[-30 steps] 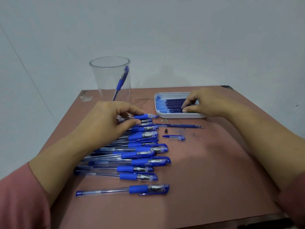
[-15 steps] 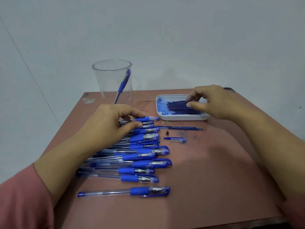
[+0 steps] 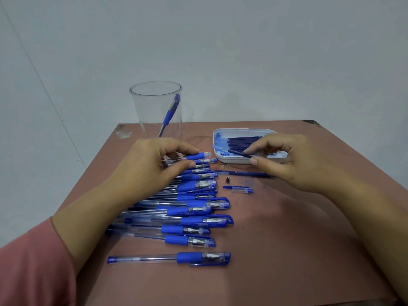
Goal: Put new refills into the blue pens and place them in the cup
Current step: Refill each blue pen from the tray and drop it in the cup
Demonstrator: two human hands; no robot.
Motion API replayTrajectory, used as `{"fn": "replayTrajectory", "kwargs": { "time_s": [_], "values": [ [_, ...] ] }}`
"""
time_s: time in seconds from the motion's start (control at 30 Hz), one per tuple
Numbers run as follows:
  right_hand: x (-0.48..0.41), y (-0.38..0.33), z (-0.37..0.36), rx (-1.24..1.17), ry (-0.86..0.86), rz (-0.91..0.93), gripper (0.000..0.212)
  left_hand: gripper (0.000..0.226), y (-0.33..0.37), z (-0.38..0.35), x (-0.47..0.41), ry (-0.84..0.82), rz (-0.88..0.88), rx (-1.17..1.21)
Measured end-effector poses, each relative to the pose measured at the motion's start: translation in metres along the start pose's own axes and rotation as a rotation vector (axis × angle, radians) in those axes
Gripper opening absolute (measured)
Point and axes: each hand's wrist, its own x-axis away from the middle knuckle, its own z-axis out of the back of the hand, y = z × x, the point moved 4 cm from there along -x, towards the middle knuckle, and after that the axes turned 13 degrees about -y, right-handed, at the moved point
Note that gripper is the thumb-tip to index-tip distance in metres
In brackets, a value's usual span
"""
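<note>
The left hand (image 3: 152,164) curled its fingers and thumb round a pen (image 3: 198,156). The right hand (image 3: 287,160) pinched a thin dark refill (image 3: 237,153). The refill pointed to 9 o'clock, very near the pen's open end. The white tray (image 3: 231,161) of refills lay at 12 o'clock from the right hand. The pile of pens (image 3: 194,208) lay at 6 o'clock from the left hand. The cup (image 3: 154,107) stood at 12 o'clock with one pen inside. A loose cap (image 3: 241,189) lay on the brown table (image 3: 287,239). The wall (image 3: 242,51) was grey.
</note>
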Motion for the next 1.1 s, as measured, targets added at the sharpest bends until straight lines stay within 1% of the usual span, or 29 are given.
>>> {"fn": "replayTrajectory", "kwargs": {
  "time_s": [0.33, 0.5, 0.67, 0.87, 0.93, 1.03, 1.1],
  "values": [
    [-0.003, 0.004, -0.002, -0.001, -0.038, 0.026, 0.023, 0.025, -0.004, -0.001, 0.000, 0.021, 0.021, 0.053],
    [-0.004, 0.006, -0.004, 0.001, -0.067, 0.039, 0.024, 0.020, -0.003, -0.001, -0.001, 0.020, 0.022, 0.080],
    [-0.007, 0.009, -0.005, 0.061, -0.066, 0.077, 0.021, 0.018, -0.004, 0.000, -0.002, -0.002, 0.011, 0.017],
    [-0.014, 0.004, -0.019, 0.114, -0.034, 0.140, 0.017, 0.025, 0.002, -0.006, -0.002, -0.071, -0.047, -0.047],
    [-0.017, 0.002, -0.025, 0.119, -0.022, 0.162, 0.021, 0.025, 0.003, -0.006, -0.002, -0.067, -0.058, -0.048],
    [-0.018, 0.002, -0.025, 0.086, -0.004, 0.140, 0.031, 0.025, 0.003, -0.005, -0.002, -0.047, -0.063, -0.054],
    [-0.017, 0.004, -0.018, 0.099, 0.038, 0.115, 0.031, 0.025, 0.003, -0.005, -0.002, -0.035, -0.058, -0.058]
  ]
}}
